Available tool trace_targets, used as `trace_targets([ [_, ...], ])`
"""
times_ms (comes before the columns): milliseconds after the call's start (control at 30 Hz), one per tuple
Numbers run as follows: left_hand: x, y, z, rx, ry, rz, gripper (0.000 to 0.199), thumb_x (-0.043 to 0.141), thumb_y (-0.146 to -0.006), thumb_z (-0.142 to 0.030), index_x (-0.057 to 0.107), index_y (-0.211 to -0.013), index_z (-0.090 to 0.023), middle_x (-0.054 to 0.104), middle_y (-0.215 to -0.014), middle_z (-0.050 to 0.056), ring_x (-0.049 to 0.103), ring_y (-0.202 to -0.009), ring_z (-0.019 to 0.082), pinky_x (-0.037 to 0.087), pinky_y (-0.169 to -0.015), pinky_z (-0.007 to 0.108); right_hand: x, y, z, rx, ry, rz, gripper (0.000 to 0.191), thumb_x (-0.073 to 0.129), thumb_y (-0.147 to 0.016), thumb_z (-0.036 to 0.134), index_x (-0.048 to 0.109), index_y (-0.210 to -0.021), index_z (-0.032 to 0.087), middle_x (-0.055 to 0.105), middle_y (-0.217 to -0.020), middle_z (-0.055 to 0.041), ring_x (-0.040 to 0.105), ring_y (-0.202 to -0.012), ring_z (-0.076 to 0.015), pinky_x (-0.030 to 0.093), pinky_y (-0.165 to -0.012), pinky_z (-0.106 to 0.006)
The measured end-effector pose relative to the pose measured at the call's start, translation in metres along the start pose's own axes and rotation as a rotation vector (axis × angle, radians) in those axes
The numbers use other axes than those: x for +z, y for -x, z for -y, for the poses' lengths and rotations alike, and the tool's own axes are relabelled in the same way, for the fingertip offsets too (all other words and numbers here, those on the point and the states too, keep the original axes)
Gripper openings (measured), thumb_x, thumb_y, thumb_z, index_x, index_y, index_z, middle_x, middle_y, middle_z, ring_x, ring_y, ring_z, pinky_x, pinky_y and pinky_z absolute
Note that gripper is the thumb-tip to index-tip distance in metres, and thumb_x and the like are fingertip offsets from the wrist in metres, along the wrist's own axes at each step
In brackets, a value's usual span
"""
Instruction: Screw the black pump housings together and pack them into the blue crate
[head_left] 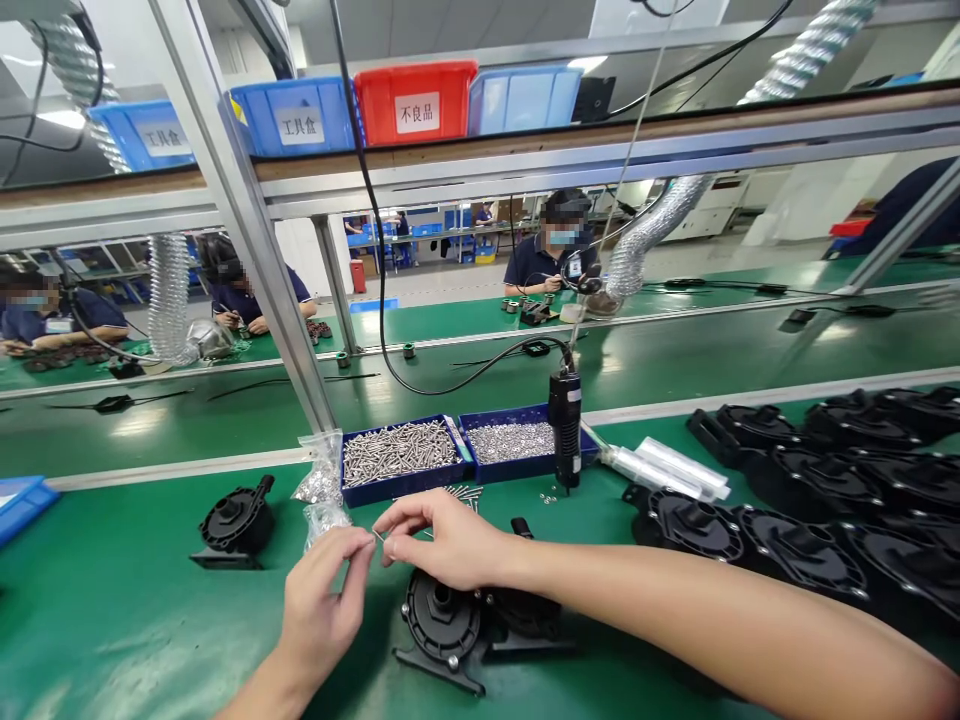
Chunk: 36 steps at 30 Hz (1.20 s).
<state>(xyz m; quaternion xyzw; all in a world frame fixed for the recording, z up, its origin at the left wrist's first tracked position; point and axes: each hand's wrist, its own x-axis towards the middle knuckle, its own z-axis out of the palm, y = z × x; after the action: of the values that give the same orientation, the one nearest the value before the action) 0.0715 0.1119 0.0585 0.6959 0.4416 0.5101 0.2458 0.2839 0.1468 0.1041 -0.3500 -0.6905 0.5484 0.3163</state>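
Note:
My left hand (324, 595) and my right hand (448, 540) meet fingertip to fingertip above the bench. A thin metal screw (378, 535) shows between them, pinched in my right fingers. My left thumb and index finger are closed at its other end; whatever small part they hold is hidden. Just below my right hand sits a round black pump-like housing (442, 620) with screws at its rim and a flat foot. A second black housing (525, 612) beside it is partly covered by my right forearm. Loose screws (466, 495) lie behind my right hand.
Behind stand a blue tray of screws (401, 452) and a blue tray of nuts (510, 440). A black electric screwdriver (566, 430) hangs before them. Plastic bags (321, 490) lie left, near another housing (236, 520). Several housings (802, 550) fill the right. Co-workers sit opposite.

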Motion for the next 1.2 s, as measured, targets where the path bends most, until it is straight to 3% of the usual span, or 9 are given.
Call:
trace_targets([
  [100,0.003,-0.004,-0.002,-0.195,0.137,0.014,0.023,0.071,-0.096,-0.042,0.080,-0.092,-0.021,0.072,-0.080,0.005,0.064,-0.070,0.020,0.054,-0.068,0.028,-0.001,0.001,0.001,-0.040,0.074,-0.042,0.021,0.068,-0.089,0.019,0.080,-0.106,0.016,0.084,-0.093,-0.0068,0.079,-0.091,-0.0237,0.059,-0.085,-0.033],
  [233,0.004,-0.006,0.000,-0.359,0.305,0.035,0.034,0.076,-0.091,-0.052,0.077,-0.089,-0.017,0.070,-0.075,0.003,0.060,-0.065,0.016,0.051,-0.061,0.024,-0.002,0.003,0.001,-0.131,0.220,-0.079,0.023,0.068,-0.091,0.022,0.081,-0.110,0.019,0.083,-0.097,-0.0048,0.077,-0.093,-0.0220,0.057,-0.089,-0.033],
  [467,0.005,-0.007,0.002,-0.438,0.421,0.022,0.034,0.082,-0.087,-0.049,0.079,-0.090,-0.016,0.073,-0.081,0.005,0.060,-0.067,0.014,0.051,-0.060,0.022,-0.006,0.005,0.003,-0.136,0.309,-0.120,0.027,0.067,-0.092,0.021,0.079,-0.116,0.019,0.083,-0.096,-0.0035,0.078,-0.092,-0.0214,0.057,-0.089,-0.034],
  [667,0.006,-0.005,0.003,-0.457,0.451,-0.006,0.032,0.086,-0.085,-0.047,0.080,-0.092,-0.016,0.075,-0.080,0.005,0.061,-0.065,0.013,0.052,-0.058,0.021,-0.006,0.006,0.008,-0.133,0.305,-0.079,0.028,0.069,-0.091,0.019,0.077,-0.118,0.019,0.084,-0.092,-0.0018,0.079,-0.093,-0.0216,0.055,-0.093,-0.036],
  [867,0.005,-0.005,0.003,-0.267,0.299,-0.015,0.019,0.080,-0.091,-0.038,0.082,-0.092,-0.019,0.074,-0.071,0.002,0.064,-0.058,0.012,0.055,-0.054,0.020,-0.002,0.007,0.010,-0.065,0.291,-0.091,0.029,0.070,-0.089,0.020,0.076,-0.117,0.020,0.084,-0.090,-0.0009,0.078,-0.093,-0.0231,0.054,-0.093,-0.038],
  [967,0.003,-0.007,0.005,0.053,0.101,-0.029,0.007,0.076,-0.094,-0.022,0.082,-0.097,-0.023,0.079,-0.082,0.002,0.072,-0.068,0.014,0.060,-0.065,0.022,-0.002,0.007,0.010,-0.021,0.233,-0.082,0.030,0.070,-0.088,0.020,0.075,-0.117,0.020,0.083,-0.087,-0.0009,0.078,-0.092,-0.0228,0.055,-0.094,-0.037],
  [1033,0.000,-0.008,0.006,0.316,-0.032,-0.029,0.020,0.074,-0.092,-0.009,0.081,-0.103,-0.023,0.081,-0.093,0.003,0.076,-0.081,0.016,0.062,-0.078,0.026,-0.001,0.007,0.008,0.007,0.168,-0.046,0.032,0.071,-0.087,0.020,0.073,-0.119,0.019,0.084,-0.087,-0.0015,0.078,-0.090,-0.0222,0.055,-0.094,-0.037],
  [1100,-0.004,-0.010,0.007,0.494,-0.117,-0.025,0.033,0.073,-0.089,0.000,0.079,-0.112,-0.023,0.081,-0.097,0.004,0.076,-0.086,0.017,0.062,-0.084,0.028,-0.001,0.005,0.002,0.034,0.084,-0.005,0.034,0.071,-0.087,0.021,0.071,-0.121,0.018,0.084,-0.088,-0.0027,0.078,-0.088,-0.0220,0.056,-0.092,-0.036],
  [1200,-0.006,-0.010,0.006,0.525,-0.133,-0.029,0.038,0.072,-0.088,0.003,0.078,-0.115,-0.023,0.080,-0.098,0.004,0.076,-0.086,0.017,0.063,-0.081,0.028,-0.001,0.002,-0.008,0.043,-0.054,0.044,0.035,0.073,-0.088,0.025,0.070,-0.121,0.017,0.084,-0.089,-0.0048,0.077,-0.083,-0.0215,0.057,-0.086,-0.036],
])
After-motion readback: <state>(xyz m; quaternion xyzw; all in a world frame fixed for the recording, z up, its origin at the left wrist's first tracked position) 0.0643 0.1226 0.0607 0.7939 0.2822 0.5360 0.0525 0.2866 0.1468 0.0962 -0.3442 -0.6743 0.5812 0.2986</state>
